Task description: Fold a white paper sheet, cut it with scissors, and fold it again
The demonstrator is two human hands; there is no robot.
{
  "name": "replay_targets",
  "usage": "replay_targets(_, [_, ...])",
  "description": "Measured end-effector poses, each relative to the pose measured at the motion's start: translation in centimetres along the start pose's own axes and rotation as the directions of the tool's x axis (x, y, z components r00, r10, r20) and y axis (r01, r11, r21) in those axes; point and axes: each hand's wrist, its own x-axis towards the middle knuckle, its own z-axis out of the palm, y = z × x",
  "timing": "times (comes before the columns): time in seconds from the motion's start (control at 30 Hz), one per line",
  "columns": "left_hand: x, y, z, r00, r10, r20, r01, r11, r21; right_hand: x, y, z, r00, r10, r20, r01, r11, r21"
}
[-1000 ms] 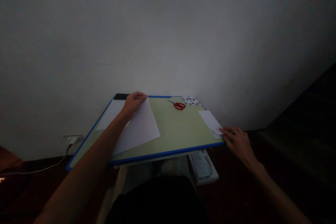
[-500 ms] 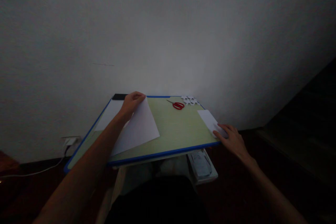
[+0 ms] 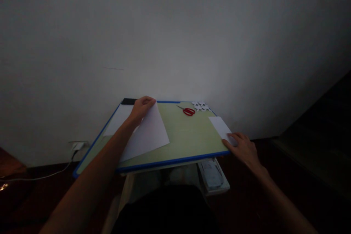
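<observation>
My left hand (image 3: 143, 108) is closed in a pinch on the upper corner of a white sheet of paper (image 3: 152, 135), which is lifted and slants down to the table. Beneath my left arm lies more white paper (image 3: 116, 120). At the table's right edge my right hand (image 3: 244, 148) grips the near end of a narrow white strip of paper (image 3: 219, 125), thumb on its near left side and fingers curled over the right side. Red-handled scissors (image 3: 188, 111) lie between the hands, towards the back. Small white cut-paper pieces (image 3: 201, 106) are grouped at the back right corner.
The pale green table (image 3: 189, 135) has a blue rim and stands against a grey wall (image 3: 175, 36). A black flat object (image 3: 128, 101) lies at its back left corner. Below the front edge juts a drawer or shelf (image 3: 214, 177). A plugged-in charger (image 3: 78, 146) is at left.
The view has shifted slightly, so everything sits a little further right. My left hand keeps its pinch on the sheet. My right fingers are curled slightly more over the strip.
</observation>
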Motion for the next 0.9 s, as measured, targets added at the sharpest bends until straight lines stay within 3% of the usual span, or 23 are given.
replay_targets(0.27, [0.0,0.0,0.0,1.000,-0.015,0.003,0.015,1.000,-0.003,-0.2,-0.6,-0.6,0.999,0.036,-0.017,-0.035,0.995,0.094])
replay_targets(0.33, [0.0,0.0,0.1,1.000,-0.021,0.002,0.021,1.000,-0.008,0.4,-1.7,-1.2,0.998,0.049,-0.041,-0.039,0.974,0.225])
replay_targets(0.37, [0.0,0.1,0.2,1.000,-0.023,0.001,0.023,1.000,-0.011,0.8,-2.7,-1.4,0.997,0.065,-0.050,-0.038,0.912,0.409])
replay_targets(0.5, [-0.1,0.2,0.3,1.000,-0.027,-0.008,0.027,0.999,-0.021,3.3,-9.3,-1.5,0.991,-0.106,0.078,0.023,0.722,0.691])
replay_targets(0.63, [0.0,0.0,0.0,0.998,-0.003,-0.057,0.002,1.000,-0.021,6.2,-18.7,0.4,0.910,-0.356,0.210,-0.001,0.507,0.862])
replay_targets(0.73, [0.2,-0.2,-0.4,0.995,0.006,-0.095,-0.009,1.000,-0.024,8.8,-24.9,2.1,0.851,-0.467,0.242,-0.056,0.377,0.925])
replay_targets(0.83, [0.4,-0.5,-0.7,0.993,0.001,-0.115,-0.005,0.999,-0.036,11.9,-28.5,3.2,0.826,-0.510,0.239,-0.093,0.296,0.951])
replay_targets(0.9, [0.5,-0.7,-0.8,0.994,-0.019,-0.105,0.015,0.999,-0.038,13.8,-29.4,3.6,0.844,-0.486,0.229,-0.109,0.263,0.959])
